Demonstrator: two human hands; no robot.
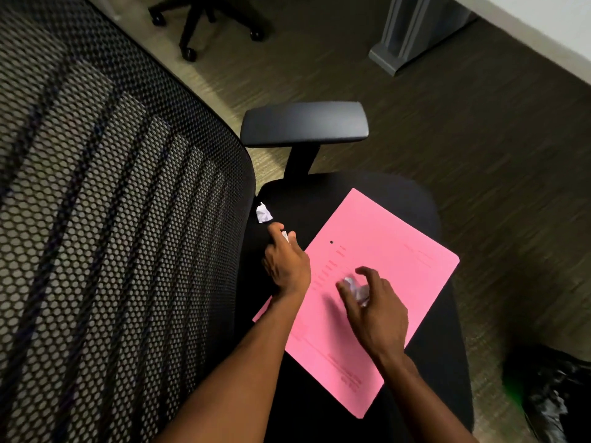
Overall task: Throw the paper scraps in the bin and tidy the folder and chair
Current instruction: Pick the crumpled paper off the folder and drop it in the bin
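A pink folder [377, 282] lies flat on the black seat of an office chair [319, 199]. My left hand [286, 262] rests at the folder's left edge, fingers pinched on a small white paper scrap [284, 235]. Another crumpled white scrap [264, 213] lies loose on the seat just beyond it, near the mesh backrest [112, 219]. My right hand [375, 310] hovers over the folder with curled fingers closed around a crumpled scrap [356, 287]. A bin [550, 394] lined with a black bag stands at the bottom right on the floor.
The chair's armrest [303, 124] rises behind the seat. A second chair's wheeled base [208, 24] stands at the far top. A grey desk leg [412, 30] is at the top right. Carpet surrounds the chair.
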